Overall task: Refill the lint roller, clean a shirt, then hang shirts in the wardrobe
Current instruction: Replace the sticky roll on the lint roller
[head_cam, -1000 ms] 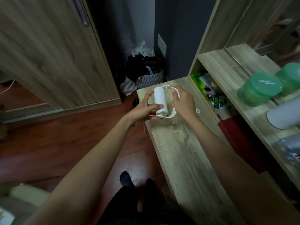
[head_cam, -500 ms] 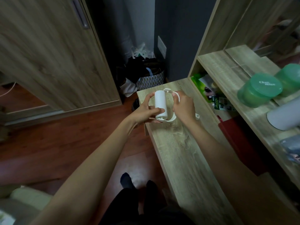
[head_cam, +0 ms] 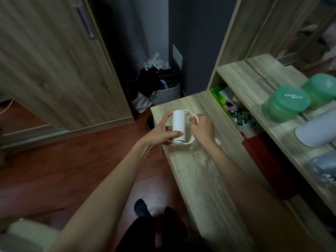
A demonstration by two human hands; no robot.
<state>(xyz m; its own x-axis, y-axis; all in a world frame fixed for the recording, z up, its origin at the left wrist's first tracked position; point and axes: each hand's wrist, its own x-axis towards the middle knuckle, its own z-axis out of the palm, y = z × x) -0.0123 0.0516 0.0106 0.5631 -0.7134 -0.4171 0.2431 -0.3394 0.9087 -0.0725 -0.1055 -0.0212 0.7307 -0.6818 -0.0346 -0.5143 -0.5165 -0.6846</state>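
I hold a white lint roller over the far end of a wooden bench. Its white paper roll stands nearly upright, with the curved white frame looping from its top round to its bottom. My left hand grips the roll from the left, thumb and fingers wrapped around its lower half. My right hand pinches the frame on the right side. The handle's end pokes out below my right wrist. No shirt is in view.
A wooden wardrobe door fills the left. A patterned bag with dark clothes sits in the corner behind the bench. To the right, shelves carry green lidded tubs, a white cylinder and packets. My dark-socked feet stand on reddish wood floor.
The roll has tipped from a slight lean to nearly upright. Both hands keep their hold and have shifted only a little over the bench.
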